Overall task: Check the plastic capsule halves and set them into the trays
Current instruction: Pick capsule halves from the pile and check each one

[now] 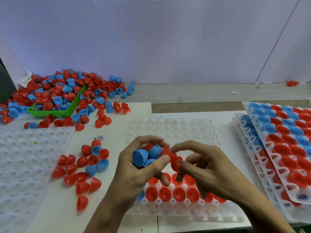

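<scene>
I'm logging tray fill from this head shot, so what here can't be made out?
- Middle tray: the hands cover its middle rows, so its count is unknown.
- Left hand: its fingers hide how many halves it grips.
- Right hand: it pinches red halves; their rims are blurred, so defects can't be judged.
- Stacked trays: cut off by the right edge; the lower ones are covered.
- Left tray: cut off at the left edge.
</scene>
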